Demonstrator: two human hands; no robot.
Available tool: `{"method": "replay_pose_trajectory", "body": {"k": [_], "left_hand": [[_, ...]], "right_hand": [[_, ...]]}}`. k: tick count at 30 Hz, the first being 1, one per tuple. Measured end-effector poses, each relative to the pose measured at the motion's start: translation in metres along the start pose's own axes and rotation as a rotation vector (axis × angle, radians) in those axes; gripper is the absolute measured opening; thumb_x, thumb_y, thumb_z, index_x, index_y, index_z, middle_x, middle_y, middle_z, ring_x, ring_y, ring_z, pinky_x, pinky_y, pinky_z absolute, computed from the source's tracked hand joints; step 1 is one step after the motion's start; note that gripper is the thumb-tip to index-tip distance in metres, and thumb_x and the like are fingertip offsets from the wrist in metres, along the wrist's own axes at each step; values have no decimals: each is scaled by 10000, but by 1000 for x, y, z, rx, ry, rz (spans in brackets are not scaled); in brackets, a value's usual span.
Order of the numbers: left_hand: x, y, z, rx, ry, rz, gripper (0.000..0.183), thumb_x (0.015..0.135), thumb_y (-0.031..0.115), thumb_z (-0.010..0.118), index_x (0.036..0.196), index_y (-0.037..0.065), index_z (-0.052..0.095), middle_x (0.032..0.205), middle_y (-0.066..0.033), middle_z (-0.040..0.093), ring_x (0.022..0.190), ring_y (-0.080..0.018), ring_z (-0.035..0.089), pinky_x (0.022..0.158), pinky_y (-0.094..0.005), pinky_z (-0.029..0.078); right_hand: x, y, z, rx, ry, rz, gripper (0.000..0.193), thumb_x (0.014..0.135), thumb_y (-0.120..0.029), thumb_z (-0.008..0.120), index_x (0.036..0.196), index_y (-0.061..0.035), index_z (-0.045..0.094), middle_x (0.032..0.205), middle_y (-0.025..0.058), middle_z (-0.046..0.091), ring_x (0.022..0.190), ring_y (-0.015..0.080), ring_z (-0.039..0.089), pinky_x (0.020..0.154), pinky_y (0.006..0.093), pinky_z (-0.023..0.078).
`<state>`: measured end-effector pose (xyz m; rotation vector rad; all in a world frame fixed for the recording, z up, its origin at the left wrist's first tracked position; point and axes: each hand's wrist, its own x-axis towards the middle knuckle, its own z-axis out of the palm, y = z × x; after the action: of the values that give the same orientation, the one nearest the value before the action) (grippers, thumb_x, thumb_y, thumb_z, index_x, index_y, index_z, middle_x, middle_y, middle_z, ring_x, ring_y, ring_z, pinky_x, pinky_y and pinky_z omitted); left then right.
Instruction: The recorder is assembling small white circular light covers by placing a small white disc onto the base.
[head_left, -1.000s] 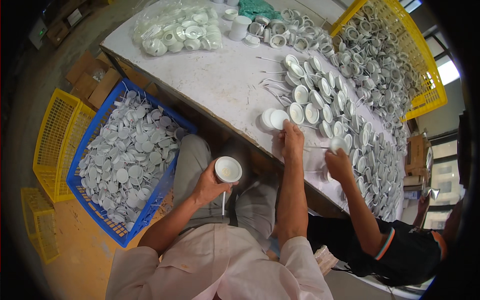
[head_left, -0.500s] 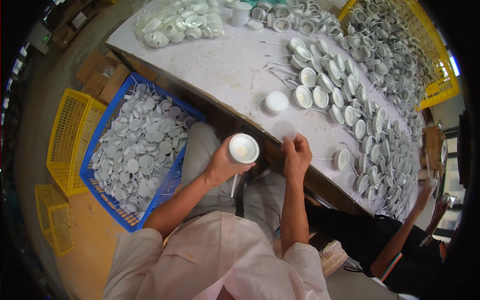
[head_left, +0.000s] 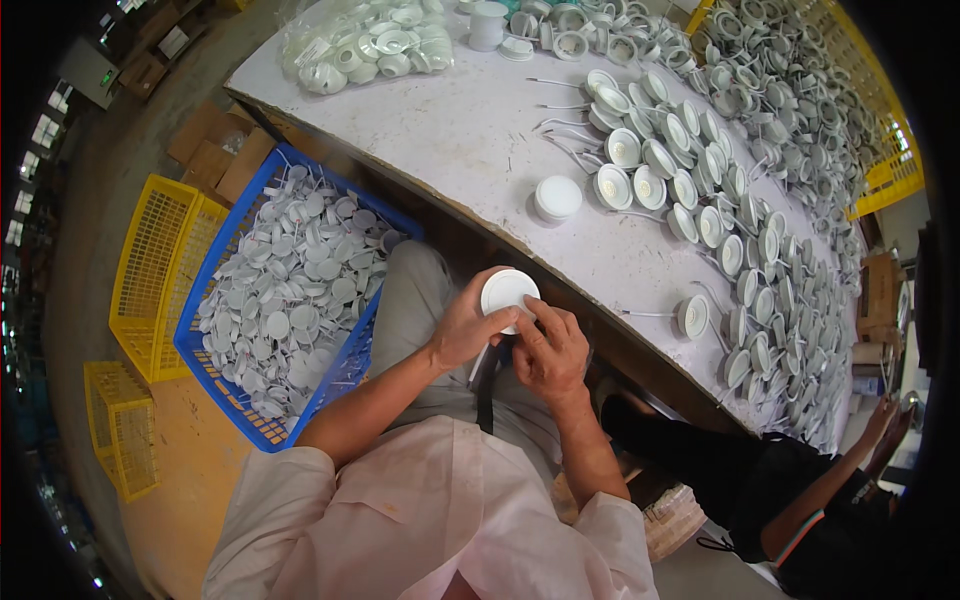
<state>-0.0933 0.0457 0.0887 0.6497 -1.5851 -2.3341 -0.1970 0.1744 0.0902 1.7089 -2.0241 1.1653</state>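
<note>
A round white downlight [head_left: 506, 291] is held above my lap, its face up and now covered by a white diffuser disc. My left hand [head_left: 461, 328] wraps its fingers and thumb around the body, and a white cable hangs below. At the right rim, the fingers of my right hand [head_left: 553, 352] press on the disc and edge; its lower fingers are curled. On the table nearby stands a short stack of white diffuser discs [head_left: 557, 198]. Several uncovered downlights [head_left: 645, 187] with cables lie in rows, and a single downlight [head_left: 692, 317] sits closer to the table's edge.
To my left, a blue basket [head_left: 190, 330] is heaped with finished-looking white lamps, beside yellow crates [head_left: 150, 270]. The white table [head_left: 420, 140] carries a clear bag of white housings [head_left: 365, 45] and a yellow crate [head_left: 890, 185] spilling parts. A person in black [head_left: 810, 500] works at right.
My right hand has moved left from the table edge with the translucent disc, which now covers the downlight. Both hands meet at the lamp.
</note>
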Motion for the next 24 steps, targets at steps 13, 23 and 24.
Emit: {"method": "replay_pose_trajectory", "body": {"k": [13,23,24], "left_hand": [[2,-8,7,-68,140,-68,387,930,128,525,1304,67,445,1127,-73,579,996,-143,586,769,-283,547],[4,-28,4,-48,131,84,372,895,107,559,1246,12,485,1099,-104,594,984,-165,578,881,-295,481],[2,-28,-2,-132,149,48,379,885,82,572,1246,7,484,1105,-106,593,993,-166,577,892,-295,477]], "right_hand": [[-3,2,2,3,2,-68,519,603,-23,743,1112,-78,656,1167,112,619,697,236,590,596,308,497],[-10,-3,-2,20,-47,-34,478,603,-34,753,1073,-46,665,1128,127,630,622,220,564,534,315,478],[-7,-6,-2,67,-98,2,455,619,-42,757,1065,-41,666,1126,147,620,690,256,577,620,336,500]]}}
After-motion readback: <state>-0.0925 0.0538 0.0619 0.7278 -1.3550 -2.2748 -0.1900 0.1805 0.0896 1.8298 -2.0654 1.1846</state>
